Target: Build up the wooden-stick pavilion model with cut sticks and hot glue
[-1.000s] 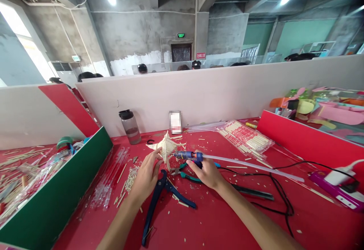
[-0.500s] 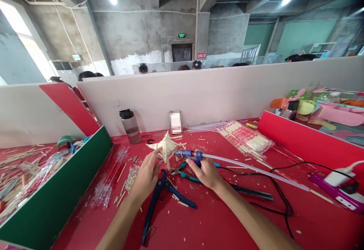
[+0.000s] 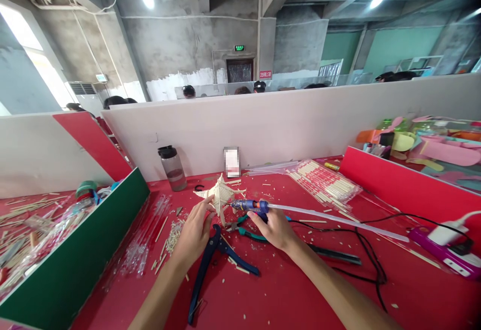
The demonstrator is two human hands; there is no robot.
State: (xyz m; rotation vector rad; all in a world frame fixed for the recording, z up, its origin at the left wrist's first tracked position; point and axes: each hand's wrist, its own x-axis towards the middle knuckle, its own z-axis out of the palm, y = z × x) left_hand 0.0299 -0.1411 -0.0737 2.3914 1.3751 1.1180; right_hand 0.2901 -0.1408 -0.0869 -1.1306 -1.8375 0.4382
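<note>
"Stick model (image 3: 221, 195) first: where is it in the head view?"

"On the red surface (image 3: 270, 305), between the two hands, towards their fingertips. I'll place everything else by it."

"What about the left hand (image 3: 192, 226)?"

"It comes in from the model's near left, fingertips at the sticks, presumably to steady the piece. Whether that grip is clamped or merely resting, I can't tell."

"And the right hand (image 3: 277, 229)?"

"To the model's right, its grip wrapped around the glue gun (image 3: 246, 205). The nozzle points at the model, held nearly level, which probably keeps the tip in sight. Touching or just apart, I can't say. The long glue stick (image 3: 338, 221) trails out the back, away from the model, so it fouls neither hand, I'd judge."

"Why are the tools so close?"

"Easy reach, I'd guess. The dark blue cutter (image 3: 213, 242) lies just nearer than the model, handles towards the person; the pliers (image 3: 252, 235) lie to its near right. Those bundled sticks (image 3: 326, 182) sit well to its right, out of the hands' way."
</note>
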